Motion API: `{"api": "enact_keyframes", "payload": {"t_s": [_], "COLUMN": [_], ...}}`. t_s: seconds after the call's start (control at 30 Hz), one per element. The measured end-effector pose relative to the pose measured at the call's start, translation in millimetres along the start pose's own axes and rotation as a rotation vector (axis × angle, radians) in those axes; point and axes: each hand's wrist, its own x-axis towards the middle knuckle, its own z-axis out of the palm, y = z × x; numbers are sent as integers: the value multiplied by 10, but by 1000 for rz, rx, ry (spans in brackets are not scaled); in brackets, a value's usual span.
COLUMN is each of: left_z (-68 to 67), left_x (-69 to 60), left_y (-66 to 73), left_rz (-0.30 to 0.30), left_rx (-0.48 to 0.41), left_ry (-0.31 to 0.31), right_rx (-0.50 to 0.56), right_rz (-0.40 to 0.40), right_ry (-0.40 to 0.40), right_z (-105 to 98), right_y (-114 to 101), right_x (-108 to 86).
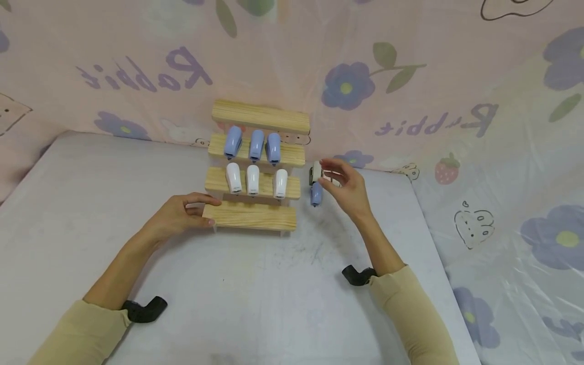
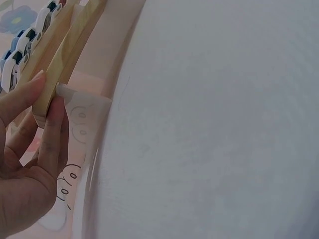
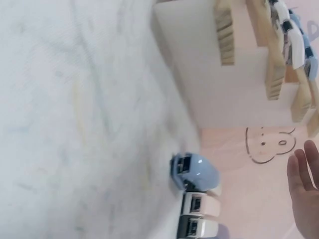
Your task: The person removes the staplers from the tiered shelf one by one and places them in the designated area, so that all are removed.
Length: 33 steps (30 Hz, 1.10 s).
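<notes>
Blue staplers [image 1: 256,145], three of them, stood on the second board from the top of a stepped wooden stand [image 1: 255,218], with three white staplers [image 1: 253,179] on the board below. Among the white ones, the gap between the middle and the right was the wider, and wood ran on past both outer staplers to the board's ends. Their noses reached about to its front edge.

The left hand [image 1: 175,218] was clamped on the left end of the lowest board; the left wrist view showed digits on both faces of the wood, right at its edge.

The right hand [image 1: 349,190] had its thumb and fingertips apart, beside a short row on the white table [image 1: 274,304] just right of the stand: a lone blue stapler [image 1: 316,194] nearest the person, a pale stapler [image 1: 317,172] behind it, more partly hidden by the fingers. From the head, the fingertips overlapped the pale one's side; the right wrist view showed straight fingers with a gap between them and the row.

A narrow strip of table separated stand and row. Right of the hand, table ran on to its right edge, and a broad stretch lay between the stand and the person. At the back, the table met a printed cloth [image 1: 292,71], close behind stand and row.
</notes>
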Motion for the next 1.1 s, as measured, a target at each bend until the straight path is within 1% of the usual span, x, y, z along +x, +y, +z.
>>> {"api": "enact_keyframes", "payload": {"t_s": [0.1,0.23,0.4,0.47,0.67,0.93,1.03,1.1], "left_z": [6,-6,-2,2,-2,-15,-15,-14], "left_x": [-1,-2,5,8,6,0,1,2], "left_y": [-5,1,-6,-9,5,-1,0,2], "left_rz": [2,5,11,9,6,-10,-15,-17], "left_rx": [-6,-6,0,2,-5,10,22,30], "left_ry": [2,7,6,4,-7,1,0,-3], "right_rx": [1,-4,16,24,44,14,8,-8], "right_rz": [-20,-47,-104,-116,-104,-99,-101,-86], "right_ry": [-37,-82,-98,-104,-129,-218,-232,-240], "right_z": [21,63,107,130,214,339,373,393], "right_y": [36,-1,-38,-54,-139,-471,-533,-558], "right_x": [31,93,162,197,302,371,400,415]}}
